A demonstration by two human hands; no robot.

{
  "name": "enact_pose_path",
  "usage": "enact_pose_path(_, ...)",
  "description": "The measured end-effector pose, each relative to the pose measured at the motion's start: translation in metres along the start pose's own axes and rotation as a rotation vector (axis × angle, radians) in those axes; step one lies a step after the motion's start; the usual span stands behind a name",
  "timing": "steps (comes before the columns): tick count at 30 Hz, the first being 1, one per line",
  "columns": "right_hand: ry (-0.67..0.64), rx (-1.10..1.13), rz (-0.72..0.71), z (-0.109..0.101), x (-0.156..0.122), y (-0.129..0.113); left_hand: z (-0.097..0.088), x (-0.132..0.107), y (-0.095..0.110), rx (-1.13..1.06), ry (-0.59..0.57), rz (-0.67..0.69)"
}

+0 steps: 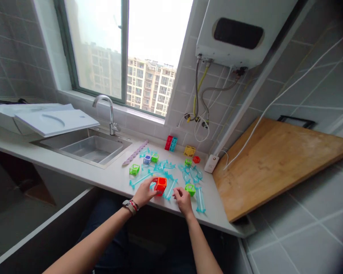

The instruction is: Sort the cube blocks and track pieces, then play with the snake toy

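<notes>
My left hand (144, 193) is closed round an orange-red hollow cube (161, 185) at the front of the white counter (103, 177). Just to its right, my right hand (183, 199) pinches the near end of a clear blue track piece (170, 189). A green cube (190, 188) lies right beside that hand, and another blue track (200, 199) lies just past it. More cubes are scattered behind: green (134, 169), blue-violet (147, 159), green (154, 157), yellow (189, 151). Curved blue track pieces (192, 174) lie among them.
A steel sink (87, 148) with a tap (110, 110) sits left, white boards (45, 120) beside it. A lilac strip (135, 153) and red-and-blue blocks (170, 143) lie near the wall. A wooden board (271, 163) leans at right, with a white cable box (211, 163) at its foot.
</notes>
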State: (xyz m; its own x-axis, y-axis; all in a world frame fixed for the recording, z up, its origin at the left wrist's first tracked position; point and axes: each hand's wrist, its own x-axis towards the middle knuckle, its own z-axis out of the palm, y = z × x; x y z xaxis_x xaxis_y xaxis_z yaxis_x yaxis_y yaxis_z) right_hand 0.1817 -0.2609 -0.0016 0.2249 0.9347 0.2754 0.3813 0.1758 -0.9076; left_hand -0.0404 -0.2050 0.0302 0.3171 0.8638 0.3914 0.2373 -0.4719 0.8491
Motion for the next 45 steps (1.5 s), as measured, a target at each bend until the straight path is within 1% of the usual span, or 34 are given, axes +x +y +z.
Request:
enact_pose_path(2, -0.001, -0.025, -0.01, 0.0, 0.0, 0.0, -0.004, -0.002, 0.005, -0.039, 0.033, 0.011)
enact_pose_path(5, -0.006, -0.038, -0.014, 0.0, 0.0, 0.002, -0.007, -0.013, 0.012, -0.124, 0.084, 0.003)
enact_pose_path(9, -0.011, -0.002, 0.019, -0.001, -0.001, 0.003, -0.005, -0.027, 0.017, -0.353, 0.15, -0.145)
enact_pose_path(11, -0.017, 0.003, 0.027, -0.001, -0.002, 0.002, -0.002, -0.028, 0.017, -0.387, 0.173, -0.195)
enact_pose_path(15, -0.024, 0.046, 0.016, -0.001, -0.005, 0.0, 0.003, -0.024, 0.014, -0.369, 0.12, -0.214)
enact_pose_path(18, -0.03, 0.049, -0.035, 0.0, -0.008, -0.002, 0.006, -0.023, 0.013, -0.375, 0.097, -0.203)
enact_pose_path(19, -0.053, 0.025, -0.064, 0.0, -0.008, -0.003, 0.006, -0.023, 0.013, -0.388, 0.093, -0.202)
enact_pose_path(22, -0.183, -0.098, -0.146, 0.002, -0.01, -0.006, 0.008, -0.027, 0.013, -0.431, 0.084, -0.213)
enact_pose_path(24, -0.238, -0.171, -0.175, 0.004, -0.01, -0.007, 0.009, -0.029, 0.012, -0.44, 0.099, -0.232)
enact_pose_path(28, -0.216, -0.262, -0.186, 0.004, -0.01, -0.007, 0.006, -0.035, 0.011, -0.461, 0.152, -0.256)
enact_pose_path(30, -0.213, -0.306, -0.201, 0.004, -0.009, -0.007, 0.004, -0.038, 0.014, -0.488, 0.156, -0.257)
enact_pose_path(32, -0.233, -0.349, -0.22, 0.006, -0.01, -0.008, 0.0, -0.041, 0.02, -0.529, 0.132, -0.258)
enact_pose_path(34, -0.257, -0.392, -0.241, 0.007, -0.011, -0.009, -0.006, -0.041, 0.028, -0.564, 0.08, -0.247)
enact_pose_path(36, -0.265, -0.421, -0.26, 0.008, -0.013, -0.012, -0.013, -0.036, 0.038, -0.535, 0.014, -0.208)
enact_pose_path(39, -0.251, -0.418, -0.284, -0.001, -0.01, -0.023, -0.023, -0.017, 0.051, -0.364, -0.04, -0.082)
enact_pose_path(42, -0.21, -0.397, -0.277, -0.025, 0.008, -0.042, -0.03, 0.017, 0.061, -0.222, -0.059, 0.043)
enact_pose_path(45, -0.113, -0.372, -0.226, -0.057, 0.048, -0.054, -0.032, 0.055, 0.071, -0.153, -0.088, 0.143)
